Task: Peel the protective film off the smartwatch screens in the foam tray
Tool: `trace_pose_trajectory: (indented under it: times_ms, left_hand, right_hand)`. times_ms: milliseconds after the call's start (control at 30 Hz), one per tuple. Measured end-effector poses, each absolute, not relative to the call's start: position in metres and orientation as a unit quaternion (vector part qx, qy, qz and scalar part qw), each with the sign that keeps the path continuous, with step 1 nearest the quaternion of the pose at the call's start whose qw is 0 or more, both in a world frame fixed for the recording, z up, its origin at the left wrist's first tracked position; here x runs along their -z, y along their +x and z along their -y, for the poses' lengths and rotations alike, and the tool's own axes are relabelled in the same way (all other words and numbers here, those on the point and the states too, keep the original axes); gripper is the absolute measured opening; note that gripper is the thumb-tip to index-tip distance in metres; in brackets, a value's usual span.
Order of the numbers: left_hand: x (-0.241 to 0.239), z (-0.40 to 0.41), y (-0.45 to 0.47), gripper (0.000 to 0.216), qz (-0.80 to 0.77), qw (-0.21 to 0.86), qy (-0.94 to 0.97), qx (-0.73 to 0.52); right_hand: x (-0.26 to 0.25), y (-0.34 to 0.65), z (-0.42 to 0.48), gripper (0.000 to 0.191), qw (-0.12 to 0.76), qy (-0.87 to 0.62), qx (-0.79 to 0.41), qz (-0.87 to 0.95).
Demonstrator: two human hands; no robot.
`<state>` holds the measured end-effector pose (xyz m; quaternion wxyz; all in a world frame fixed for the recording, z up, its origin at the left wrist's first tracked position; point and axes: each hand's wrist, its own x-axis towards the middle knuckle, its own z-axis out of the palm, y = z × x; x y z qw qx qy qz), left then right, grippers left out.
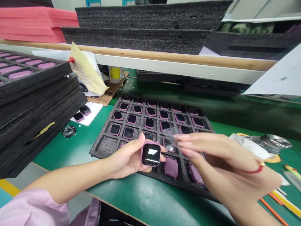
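My left hand (128, 157) is closed around a purple smartwatch body (151, 153), its black screen facing up and reflecting a white light. To its right, my right hand (225, 163) pinches a thin clear film (169, 134) between fingertips and thumb; the film is apart from the watch. Beneath both hands lies a black foam tray (107, 146) with rows of square pockets. Most pockets hold purple watch bodies, screen up, such as one watch (128, 132). Near the front edge, a watch body (171, 167) lies with its purple back up. My right hand hides part of the tray.
Stacked foam trays (42, 103) stand at the left, the top one filled with purple parts. Two watches lie on white paper (92, 114). A shelf (164, 62) with foam slabs crosses behind. A metal-lidded jar (274, 142) and pens (285, 204) lie at right.
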<state>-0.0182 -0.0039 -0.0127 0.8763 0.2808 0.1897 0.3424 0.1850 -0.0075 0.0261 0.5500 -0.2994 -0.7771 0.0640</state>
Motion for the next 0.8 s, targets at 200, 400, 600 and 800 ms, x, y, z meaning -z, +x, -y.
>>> trace_pose_trajectory:
  times_ms: [200,400,600,800]
  left_hand:
    - [0.009,0.005,-0.018,0.052,-0.216,0.875,0.259,-0.349]
    - [0.006,0.006,-0.018,0.056,-0.237,0.871,0.272,-0.335]
    - [0.005,0.006,-0.018,0.057,-0.236,0.872,0.276,-0.329]
    - [0.011,0.006,-0.015,0.055,-0.239,0.848,0.298,-0.367]
  right_hand:
    - [-0.025,0.187,0.023,0.038,0.39,-0.226,-0.072,0.889]
    - [-0.016,0.183,0.033,0.046,0.381,-0.243,-0.06,0.89]
    - [-0.015,0.187,0.032,0.052,0.368,-0.255,-0.048,0.893]
    - [-0.015,0.172,0.023,0.035,0.397,-0.238,0.02,0.886]
